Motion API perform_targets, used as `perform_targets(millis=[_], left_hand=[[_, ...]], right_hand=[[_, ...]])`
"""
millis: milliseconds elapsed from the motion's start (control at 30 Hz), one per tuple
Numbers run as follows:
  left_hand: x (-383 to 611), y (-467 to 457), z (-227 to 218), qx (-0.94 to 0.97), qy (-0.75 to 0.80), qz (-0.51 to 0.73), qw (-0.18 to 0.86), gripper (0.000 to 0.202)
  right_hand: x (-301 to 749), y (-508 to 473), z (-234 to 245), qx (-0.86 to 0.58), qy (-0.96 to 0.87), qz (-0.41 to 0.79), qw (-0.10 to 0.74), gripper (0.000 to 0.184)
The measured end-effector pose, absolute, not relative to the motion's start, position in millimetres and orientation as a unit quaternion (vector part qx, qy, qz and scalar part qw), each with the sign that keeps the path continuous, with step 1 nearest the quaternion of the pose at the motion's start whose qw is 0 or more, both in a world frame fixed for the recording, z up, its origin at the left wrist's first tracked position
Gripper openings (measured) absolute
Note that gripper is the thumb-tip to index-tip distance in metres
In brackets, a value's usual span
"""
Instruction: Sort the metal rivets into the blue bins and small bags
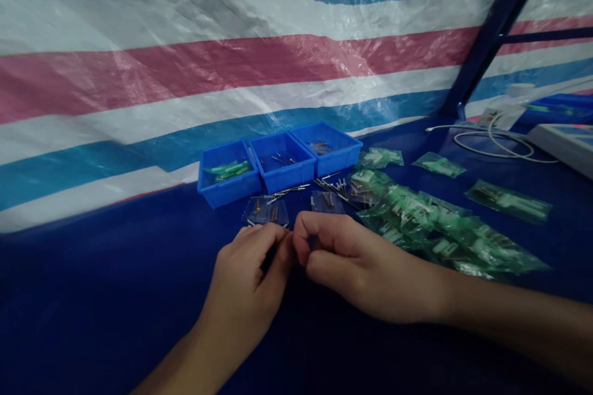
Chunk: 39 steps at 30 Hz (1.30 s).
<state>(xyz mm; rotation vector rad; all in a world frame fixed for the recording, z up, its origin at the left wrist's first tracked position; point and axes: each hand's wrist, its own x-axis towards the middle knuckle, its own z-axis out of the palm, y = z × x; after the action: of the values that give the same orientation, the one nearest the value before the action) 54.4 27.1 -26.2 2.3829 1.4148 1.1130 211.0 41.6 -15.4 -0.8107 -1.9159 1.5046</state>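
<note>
My left hand (252,268) and my right hand (352,262) meet above the blue table, fingertips almost touching. Both are closed, thumbs pressed to curled fingers. Whatever lies between the fingertips is hidden or too small to name. Just beyond the left fingers is a small clear bag (266,210) with brass-coloured and dark pieces in it. A second clear bag (327,202) with similar pieces lies beyond the right knuckles. Thin metal pins with pale collars (340,188) are scattered behind the bags.
Three blue bins (290,179) stand in a row, holding green packets, a few pins and small brownish pieces. Green-tinted filled bags (430,216) are heaped at right. A white cable (491,142) and a pale device (563,145) lie farther right. Striped sheeting (231,62) hangs behind.
</note>
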Motion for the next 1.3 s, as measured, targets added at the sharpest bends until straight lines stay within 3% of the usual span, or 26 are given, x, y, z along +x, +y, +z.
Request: perform_targets(millis=[567, 900, 1067, 1300], left_hand=[[56, 26, -25, 0.799, 0.478, 0.357, 0.082, 0.026], [57, 29, -24, 0.74, 0.498, 0.387, 0.235, 0.031], [54, 27, -24, 0.726, 0.484, 0.383, 0.304, 0.022], [53, 25, -24, 0.717, 0.496, 0.393, 0.294, 0.022]], right_hand=[[210, 42, -17, -0.307, -0.735, 0.532, 0.289, 0.012], [211, 50, -19, -0.279, -0.696, 0.584, 0.312, 0.011], [211, 53, -22, -0.264, -0.669, 0.626, 0.302, 0.011], [212, 55, -23, -0.263, -0.634, 0.661, 0.304, 0.014]])
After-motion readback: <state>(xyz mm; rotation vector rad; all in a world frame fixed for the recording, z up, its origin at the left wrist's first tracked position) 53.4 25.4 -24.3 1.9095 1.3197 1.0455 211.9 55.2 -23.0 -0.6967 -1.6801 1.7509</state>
